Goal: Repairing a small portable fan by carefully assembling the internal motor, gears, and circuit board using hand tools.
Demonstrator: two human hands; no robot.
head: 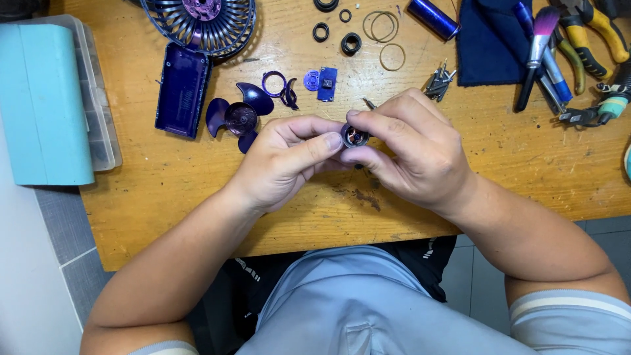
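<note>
Fingers (332, 140) of the left hand (282, 161) are closing around a small round motor (355, 137), thumb pressing its rim, while the right hand (411, 148) is pinching the same part from 3 o'clock, so both hands are gripping it just above the desk (526, 164) near the middle of the head view. Doing this well seems to call for keeping the open face turned up toward the eyes and bracing the wrists low, since the part is small. At 9 o'clock from the motor, a purple fan blade (238, 117) is lying flat, with a dark purple casing (183, 89) beyond it; at 12 o'clock a small blue circuit board (327, 83) is resting; at 2 o'clock a heap of screws (438, 82) is sitting well apart.
</note>
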